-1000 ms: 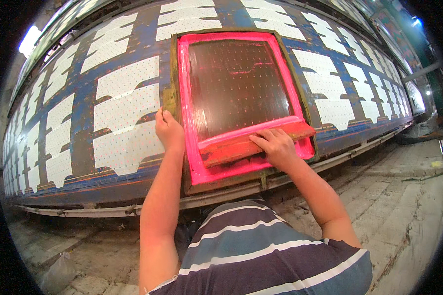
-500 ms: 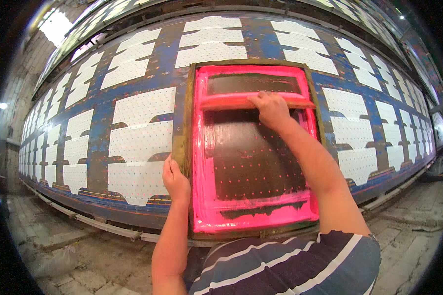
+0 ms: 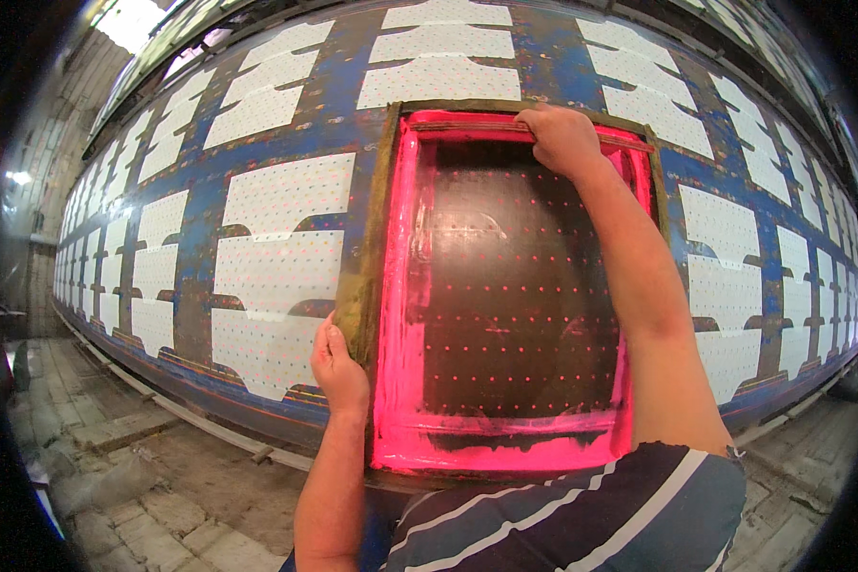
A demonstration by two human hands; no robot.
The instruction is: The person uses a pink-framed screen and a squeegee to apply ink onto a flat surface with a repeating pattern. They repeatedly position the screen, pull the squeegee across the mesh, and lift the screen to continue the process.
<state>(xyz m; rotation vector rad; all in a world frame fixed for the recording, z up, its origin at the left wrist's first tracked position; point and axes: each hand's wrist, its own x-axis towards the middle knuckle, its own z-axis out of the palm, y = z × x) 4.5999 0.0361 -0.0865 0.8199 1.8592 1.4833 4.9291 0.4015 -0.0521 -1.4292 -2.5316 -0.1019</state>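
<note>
A wooden-framed printing screen [image 3: 520,305] with a dark, dotted mesh lies on the long table in front of me. Bright pink ink [image 3: 402,286] coats its inner borders. My right hand [image 3: 561,138] is closed on a squeegee [image 3: 472,127], whose long bar lies across the screen's far end. My left hand [image 3: 340,367] is against the frame's left side, its fingers bent at the wooden edge; the far fingers are partly hidden.
White dotted cut fabric pieces [image 3: 278,262] lie in rows along the blue-stained table [image 3: 191,276], left, right and beyond the screen. A ledge [image 3: 200,419] runs along the table's near edge, above a paved floor [image 3: 153,529]. Another table stands behind.
My right hand has pushed the squeegee away from me to the far end of the screen, uncovering more mesh. My left hand stays at the frame's left side.
</note>
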